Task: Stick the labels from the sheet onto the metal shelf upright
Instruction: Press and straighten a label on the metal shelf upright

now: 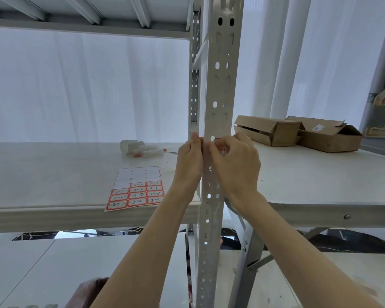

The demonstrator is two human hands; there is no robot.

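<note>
The grey perforated metal upright (pixel 218 85) runs top to bottom through the middle of the view. My left hand (pixel 190 161) lies against its left edge at shelf height, fingers pointing up. My right hand (pixel 235 162) is at its right face, fingers curled, pinching a small red-edged label (pixel 218 140) against the metal. The label is mostly hidden by my fingers. The label sheet (pixel 136 188) lies flat on the shelf to the left; its lower rows hold red-bordered handwritten labels, its upper rows are peeled.
The white shelf board (pixel 53 174) also carries marker pens and a paper roll (pixel 140 148) behind the sheet. Two open cardboard boxes (pixel 298 132) sit on the table (pixel 320 181) to the right. White curtains hang behind. Another shelf level is overhead.
</note>
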